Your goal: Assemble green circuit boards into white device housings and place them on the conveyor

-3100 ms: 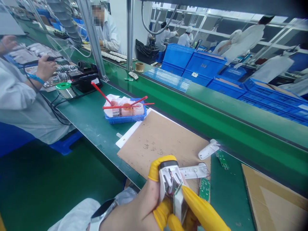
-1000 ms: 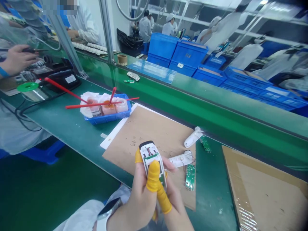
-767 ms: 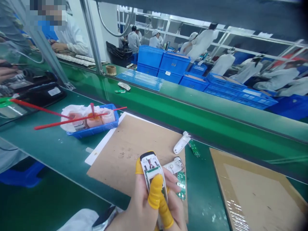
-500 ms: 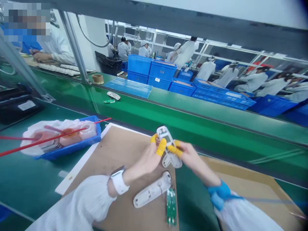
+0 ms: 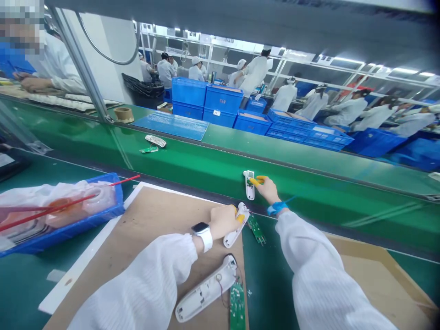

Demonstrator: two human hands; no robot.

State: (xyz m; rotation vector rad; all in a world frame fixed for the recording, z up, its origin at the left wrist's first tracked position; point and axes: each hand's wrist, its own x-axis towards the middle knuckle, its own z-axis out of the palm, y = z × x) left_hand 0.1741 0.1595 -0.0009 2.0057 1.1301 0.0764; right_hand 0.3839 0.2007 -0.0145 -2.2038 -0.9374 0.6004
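My right hand (image 5: 266, 189), with yellow finger cots, reaches out over the green conveyor belt (image 5: 309, 183) and touches the assembled white device (image 5: 249, 184) lying on it; whether the fingers still grip it I cannot tell. My left hand (image 5: 223, 221) is closed on a white shell half (image 5: 236, 225) at the far edge of the brown cardboard mat (image 5: 161, 229). A small green circuit board (image 5: 256, 227) lies just right of that shell. Nearer me lies another white shell (image 5: 206, 289) wired to a second green board (image 5: 236, 305).
A blue tray (image 5: 65, 225) with cups, a plastic bag and red sticks stands left on the bench. A second cardboard sheet (image 5: 385, 279) lies right. A white part and green board (image 5: 153, 143) ride the belt farther left. Blue crates (image 5: 220, 98) and white-coated workers fill the background.
Both hands held the white device near my body; then my right hand carried it out onto the conveyor belt. My left hand dropped to the shell half at the mat's edge.
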